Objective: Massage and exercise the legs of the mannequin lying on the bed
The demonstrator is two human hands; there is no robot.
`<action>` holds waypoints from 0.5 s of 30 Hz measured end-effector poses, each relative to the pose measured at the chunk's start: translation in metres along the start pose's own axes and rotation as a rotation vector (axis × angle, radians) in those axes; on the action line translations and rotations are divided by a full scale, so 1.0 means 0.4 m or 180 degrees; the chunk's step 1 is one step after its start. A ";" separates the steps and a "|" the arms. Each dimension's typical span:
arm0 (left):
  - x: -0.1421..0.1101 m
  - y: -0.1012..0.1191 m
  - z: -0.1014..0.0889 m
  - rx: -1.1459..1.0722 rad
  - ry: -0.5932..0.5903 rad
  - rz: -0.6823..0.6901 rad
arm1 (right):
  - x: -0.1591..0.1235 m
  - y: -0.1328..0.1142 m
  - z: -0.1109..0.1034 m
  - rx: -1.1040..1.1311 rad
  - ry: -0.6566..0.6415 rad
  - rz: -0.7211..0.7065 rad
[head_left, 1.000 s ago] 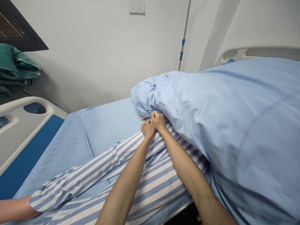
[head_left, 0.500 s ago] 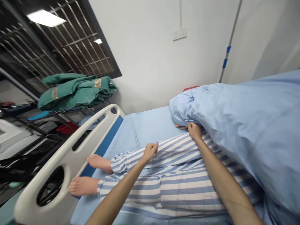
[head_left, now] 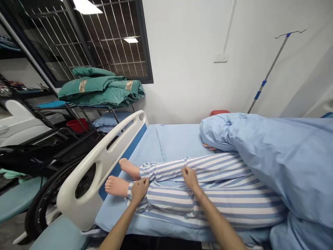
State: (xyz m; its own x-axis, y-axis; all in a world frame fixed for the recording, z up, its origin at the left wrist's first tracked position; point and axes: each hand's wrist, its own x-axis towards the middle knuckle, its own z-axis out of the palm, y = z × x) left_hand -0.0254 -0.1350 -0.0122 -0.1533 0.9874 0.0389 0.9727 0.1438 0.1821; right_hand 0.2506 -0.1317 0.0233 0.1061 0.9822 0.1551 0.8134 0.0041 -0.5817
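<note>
The striped trousers [head_left: 171, 199] lie along the bed, worn by a lying figure, with both legs stretched toward the footboard [head_left: 68, 198]. The left hand [head_left: 139, 189] is upon the cuff of the nearer leg, just beside the bare foot [head_left: 117, 186]. Its fingers are bent downward over the fabric, but I cannot tell if they grip it. The right hand [head_left: 189, 176] is at the knee part of the farther leg, with fingers curled in narrowly; whether some cloth is pinched there, I cannot tell. So the trousers are under both hands, and the thighs extend to the right of them, going beneath the bunched blue quilt [head_left: 286, 163]. From the quilt's edge some fingertips of the lying figure [head_left: 209, 147] come out, resting on the blue sheet [head_left: 174, 139]. Farther away, a metal pole [head_left: 272, 64] stands near the wall, and folded green cloths [head_left: 104, 92] are piled below the barred window [head_left: 114, 38].
</note>
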 end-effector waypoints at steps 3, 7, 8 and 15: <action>-0.003 -0.013 0.010 0.0073 -0.0038 0.0264 | -0.076 -0.182 0.128 0.0161 -0.0268 -0.0332; 0.007 -0.058 0.003 0.0087 -0.0150 0.0716 | -0.091 -0.318 0.236 -0.0057 -0.0550 -0.0323; 0.013 -0.071 -0.003 0.0161 -0.0229 0.0906 | -0.089 -0.329 0.253 -0.0160 -0.0630 -0.0262; 0.044 -0.104 -0.023 0.0194 -0.0368 0.1274 | -0.094 -0.323 0.291 -0.0604 -0.0769 -0.0205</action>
State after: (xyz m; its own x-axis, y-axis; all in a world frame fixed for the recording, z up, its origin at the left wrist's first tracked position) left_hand -0.0703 -0.1240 -0.0102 0.2560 0.9665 -0.0163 0.9606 -0.2525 0.1165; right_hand 0.0749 -0.1473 -0.0003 -0.0697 0.9974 -0.0206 0.9087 0.0550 -0.4138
